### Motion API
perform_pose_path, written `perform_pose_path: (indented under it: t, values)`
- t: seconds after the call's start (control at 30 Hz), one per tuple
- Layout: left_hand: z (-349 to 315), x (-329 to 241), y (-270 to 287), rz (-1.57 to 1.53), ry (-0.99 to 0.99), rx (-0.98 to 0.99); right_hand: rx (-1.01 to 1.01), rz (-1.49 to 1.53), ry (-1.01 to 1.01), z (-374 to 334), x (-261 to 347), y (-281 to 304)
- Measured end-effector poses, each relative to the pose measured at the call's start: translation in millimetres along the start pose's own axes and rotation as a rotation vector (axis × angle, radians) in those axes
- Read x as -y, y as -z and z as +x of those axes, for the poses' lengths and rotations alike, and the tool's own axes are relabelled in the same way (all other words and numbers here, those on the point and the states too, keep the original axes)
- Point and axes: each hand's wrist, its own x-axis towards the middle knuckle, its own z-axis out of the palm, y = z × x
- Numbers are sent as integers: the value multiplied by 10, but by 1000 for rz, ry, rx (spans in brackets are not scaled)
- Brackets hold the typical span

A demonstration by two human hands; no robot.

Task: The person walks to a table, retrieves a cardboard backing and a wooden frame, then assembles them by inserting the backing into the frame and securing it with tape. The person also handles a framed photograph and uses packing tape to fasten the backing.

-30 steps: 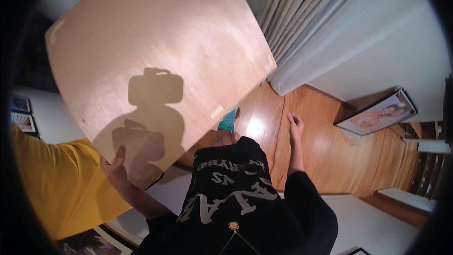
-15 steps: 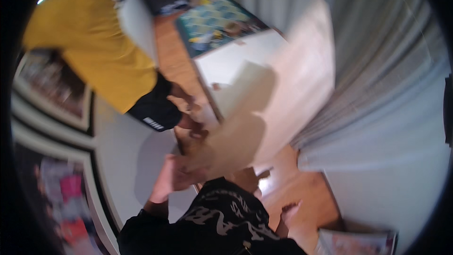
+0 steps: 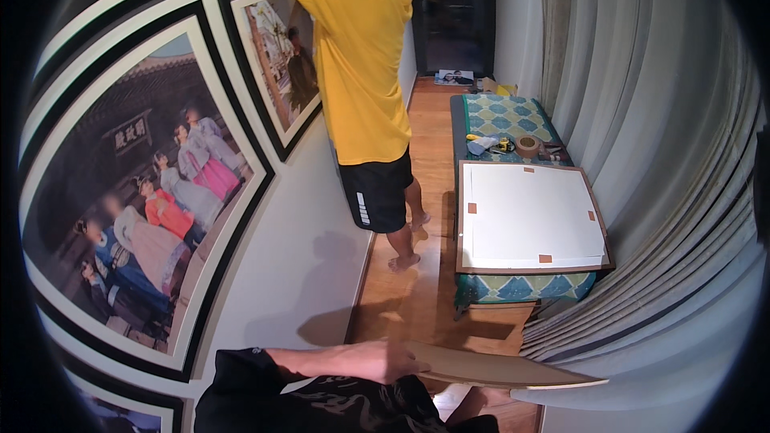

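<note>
Pleated curtains (image 3: 642, 152) hang right of the patterned-cloth bench (image 3: 521, 287); on its near side, the left hand (image 3: 389, 361) grasps a thin wooden panel (image 3: 505, 367). Whether the right hand (image 3: 487, 398) grips cannot be told; supporting both ends should steady it.

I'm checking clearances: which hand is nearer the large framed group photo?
Left. The left hand, holding the board, is right of the large framed group photo; the right hand, below the board in view, is farther right.
</note>
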Motion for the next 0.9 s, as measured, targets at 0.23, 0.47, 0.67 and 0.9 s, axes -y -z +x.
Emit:
perform_pose_path:
  t: [0.23, 0.47, 0.67, 0.9]
  values:
    - [-150, 389, -746, -121, -351, -6, -48, 38, -68, 292, 12, 498]
    - [363, 325, -735, -263, -125, 400, -56, 227, -257, 769, 437, 2675]
    - [773, 387, -1438, 21, -492, 872, 244, 319, -271, -406, 1365, 3650]
    - [1227, 115, -1978, 80, -1000, 915, 507, -373, -65, -1439, 1105, 4276]
